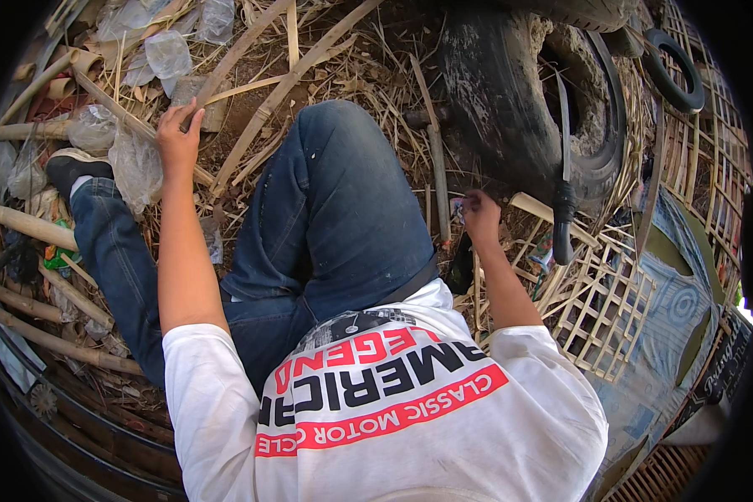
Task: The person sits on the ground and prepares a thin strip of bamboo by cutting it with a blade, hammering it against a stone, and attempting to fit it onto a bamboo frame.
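My left hand (178,142) is closed at the lower end of a long split-bamboo strip (243,52), with thumb and fingers about its tip. Right beside those fingers lies a greyish block (202,99) on the ground. My right hand (481,216) hangs low by my right hip with its fingers curled; what they hold, if anything, I cannot make out. A thin upright stick (437,167) stands close to its left. To its right, a long knife (564,213) with a black handle rests against an old tyre (498,96), its blade pointing away from me.
Cut bamboo poles (29,222) and crumpled clear plastic bags (134,167) crowd the left. Another bamboo strip (284,88) lies ahead of my bent knee. A woven bamboo lattice (607,305) and blue printed cloth (669,301) are at right. Dry shavings litter the ground.
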The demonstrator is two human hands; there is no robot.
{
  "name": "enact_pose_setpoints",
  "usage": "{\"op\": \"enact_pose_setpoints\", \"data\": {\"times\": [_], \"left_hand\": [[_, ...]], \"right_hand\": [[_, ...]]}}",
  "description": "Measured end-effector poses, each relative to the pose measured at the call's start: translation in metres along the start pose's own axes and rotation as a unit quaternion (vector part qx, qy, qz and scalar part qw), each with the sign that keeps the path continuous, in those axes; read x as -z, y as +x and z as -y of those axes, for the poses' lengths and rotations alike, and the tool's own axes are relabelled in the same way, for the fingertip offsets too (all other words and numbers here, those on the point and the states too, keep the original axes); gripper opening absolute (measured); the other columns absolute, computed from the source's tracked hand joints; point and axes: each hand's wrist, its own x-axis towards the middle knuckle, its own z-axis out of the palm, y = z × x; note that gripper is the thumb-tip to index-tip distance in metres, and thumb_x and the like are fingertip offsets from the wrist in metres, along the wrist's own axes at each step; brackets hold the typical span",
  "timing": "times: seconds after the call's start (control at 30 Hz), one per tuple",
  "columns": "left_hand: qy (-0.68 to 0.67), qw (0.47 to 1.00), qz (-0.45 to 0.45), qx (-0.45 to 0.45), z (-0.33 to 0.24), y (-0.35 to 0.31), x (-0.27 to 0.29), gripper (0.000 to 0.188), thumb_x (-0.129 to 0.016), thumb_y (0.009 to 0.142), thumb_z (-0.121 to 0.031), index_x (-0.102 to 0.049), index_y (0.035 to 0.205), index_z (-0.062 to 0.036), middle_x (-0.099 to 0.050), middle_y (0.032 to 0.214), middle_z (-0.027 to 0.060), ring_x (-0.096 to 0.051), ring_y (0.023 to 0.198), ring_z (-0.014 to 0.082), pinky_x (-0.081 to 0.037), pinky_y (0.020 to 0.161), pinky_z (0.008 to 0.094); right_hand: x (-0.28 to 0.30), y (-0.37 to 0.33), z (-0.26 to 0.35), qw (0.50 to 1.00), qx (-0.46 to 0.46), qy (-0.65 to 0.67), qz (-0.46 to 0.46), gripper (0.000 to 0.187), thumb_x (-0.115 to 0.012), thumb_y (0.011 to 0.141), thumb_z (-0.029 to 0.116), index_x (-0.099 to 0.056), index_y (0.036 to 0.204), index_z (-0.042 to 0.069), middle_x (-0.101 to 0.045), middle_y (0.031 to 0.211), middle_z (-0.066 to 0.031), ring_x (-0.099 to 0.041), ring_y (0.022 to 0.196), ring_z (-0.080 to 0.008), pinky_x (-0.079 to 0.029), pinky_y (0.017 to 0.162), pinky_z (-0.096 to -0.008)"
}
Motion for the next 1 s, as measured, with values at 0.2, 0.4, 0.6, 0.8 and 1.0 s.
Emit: {"op": "enact_pose_setpoints", "data": {"times": [0.2,0.4,0.6,0.8,1.0], "left_hand": [[-0.007,1.0,-0.006,-0.008,0.004,0.0,-0.003,0.023,-0.072,0.082,-0.015,-0.072,0.104,-0.0062,-0.065,0.091,0.0098,-0.061,0.088,0.0287,-0.048,0.079,0.039],[-0.019,1.0,-0.008,0.002,0.003,-0.001,0.001,0.025,-0.074,0.08,-0.014,-0.072,0.104,-0.0067,-0.066,0.091,0.01,-0.061,0.088,0.0288,-0.049,0.079,0.0393],[-0.014,1.0,-0.007,0.004,-0.003,0.002,0.001,0.024,-0.074,0.079,-0.012,-0.072,0.102,-0.0062,-0.067,0.092,0.0094,-0.062,0.087,0.0286,-0.049,0.079,0.0383],[-0.004,1.0,-0.014,-0.004,-0.002,0.001,0.005,0.024,-0.074,0.079,-0.012,-0.072,0.102,-0.0066,-0.067,0.09,0.0087,-0.062,0.087,0.0283,-0.049,0.079,0.0375],[-0.022,0.999,-0.01,0.023,-0.006,-0.001,0.008,0.024,-0.074,0.079,-0.012,-0.072,0.101,-0.0053,-0.066,0.091,0.0091,-0.062,0.089,0.0282,-0.05,0.078,0.0385]], "right_hand": [[-0.003,-0.006,0.023,0.995,0.089,-0.031,0.021,0.017,-0.068,0.075,0.004,-0.067,0.092,0.004,-0.065,0.082,-0.0143,-0.066,0.075,-0.031,-0.052,0.068,-0.0389],[-0.025,0.034,0.086,0.971,0.226,-0.078,0.028,0.015,-0.068,0.078,0.009,-0.068,0.093,0.005,-0.061,0.089,-0.0137,-0.062,0.085,-0.0323,-0.051,0.073,-0.0416],[-0.06,0.052,0.087,0.973,0.189,-0.132,0.008,0.018,-0.069,0.078,0.016,-0.07,0.094,0.008,-0.063,0.091,-0.0135,-0.061,0.089,-0.0345,-0.048,0.08,-0.0454],[-0.068,0.063,0.096,0.971,0.205,-0.124,0.004,0.016,-0.069,0.078,0.014,-0.071,0.092,0.007,-0.063,0.087,-0.0148,-0.061,0.084,-0.036,-0.049,0.074,-0.0457],[-0.068,0.074,0.105,0.953,0.269,-0.14,0.024,0.016,-0.068,0.078,0.012,-0.067,0.093,0.006,-0.058,0.085,-0.0154,-0.059,0.084,-0.0379,-0.048,0.075,-0.0464]]}}
